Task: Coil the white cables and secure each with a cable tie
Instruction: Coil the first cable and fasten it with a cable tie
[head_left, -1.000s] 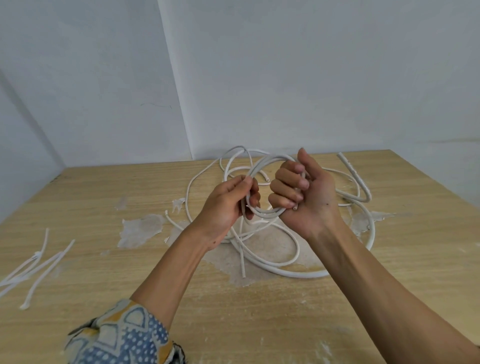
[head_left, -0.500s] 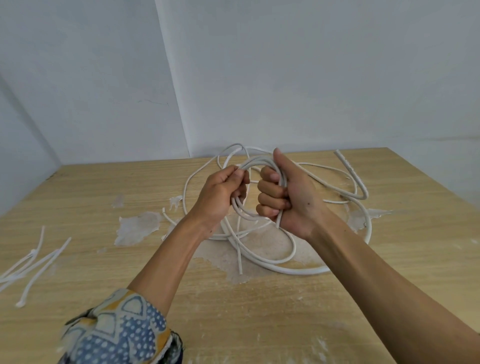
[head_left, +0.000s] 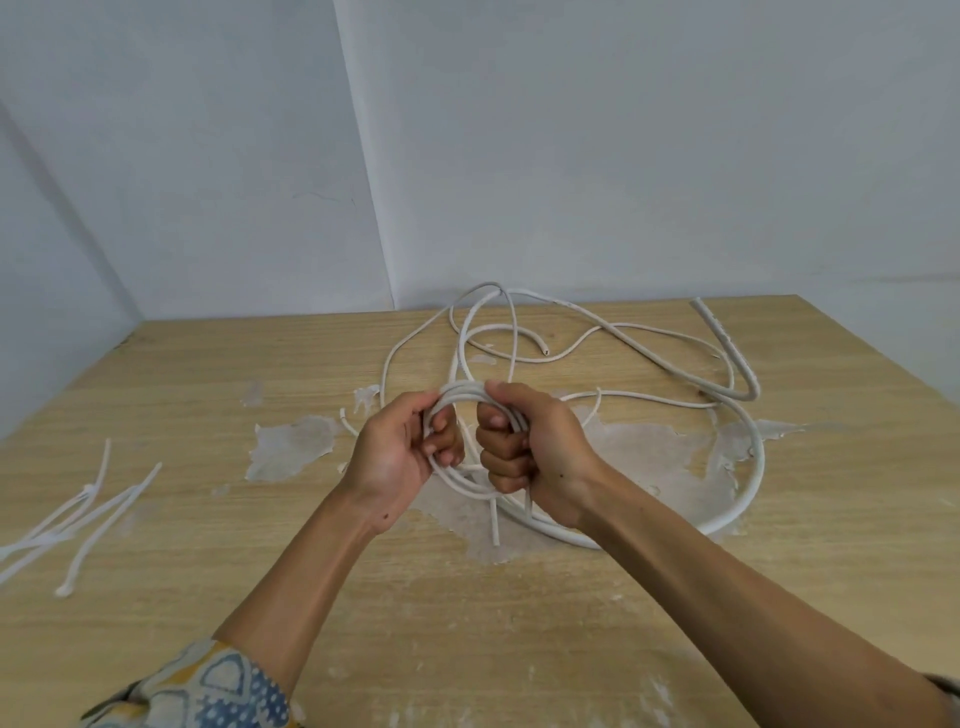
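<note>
We see a big flat wooden table (head_left: 156, 364) with a pale yellow grain. Its top is worn, with rough grey-white patches (head_left: 291, 447) where the smooth layer has peeled off. Behind it stand plain, pale grey walls (head_left: 623, 156) that meet in a corner.

On the far half of the table lies a thick, round, smooth white cable (head_left: 756, 467). It bends in one wide curve on the right and hooks back near the far edge. Thinner white cables (head_left: 613, 325) lie across it in loose, wavy loops.

Our two bare hands are up above the middle of the table, close together. The left hand (head_left: 400, 452) and the right hand (head_left: 524, 447) are both curled tight around a small round coil of thin white cable (head_left: 462, 391). The coil has a few rings stacked side by side. A short cut end hangs straight down below the right fist.

A soft sleeve with blue, yellow and white shapes (head_left: 218, 686) covers our left elbow.

On the left side of the table lies a small bunch of thin, flat white cable ties (head_left: 93, 512), well apart from the cables.
</note>
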